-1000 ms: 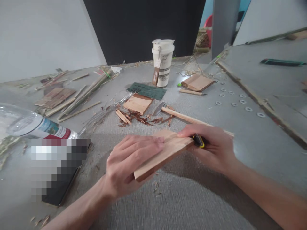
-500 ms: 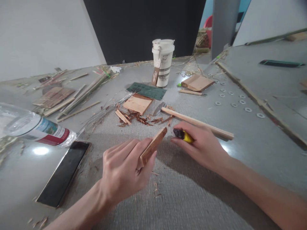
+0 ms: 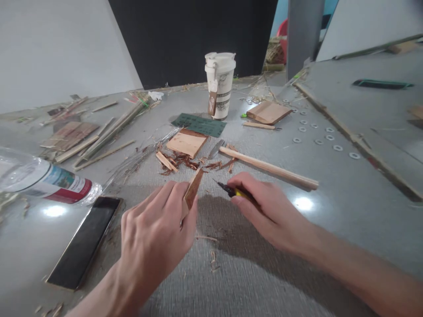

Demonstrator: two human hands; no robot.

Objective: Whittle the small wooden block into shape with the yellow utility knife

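My left hand (image 3: 158,224) is closed around a small flat piece of wood (image 3: 192,190), tilted with its top end sticking up past the fingers. In my right hand (image 3: 264,202) is a yellow-and-black utility knife (image 3: 233,190), its thin blade pointing left toward the wood. A gap separates blade and wood. Beyond the hands lies a pale square wood block (image 3: 187,143) among dark shavings (image 3: 190,162). To its right rests a wooden-handled tool (image 3: 267,166) with a flat metal head, and behind the block is a green sheet (image 3: 200,124), perhaps sandpaper.
A black phone (image 3: 84,242) and a plastic bottle (image 3: 49,178) lie at left. A white lidded cup (image 3: 220,86) stands at the back. Several washers (image 3: 318,141), another wood block (image 3: 269,112) and a long strip (image 3: 357,138) are at right. Wood scraps (image 3: 71,134) lie far left.
My left hand has shifted left and turned the wood piece more upright. The knife has moved left and turned, so its blade now shows. A curled shaving lies between the hands.
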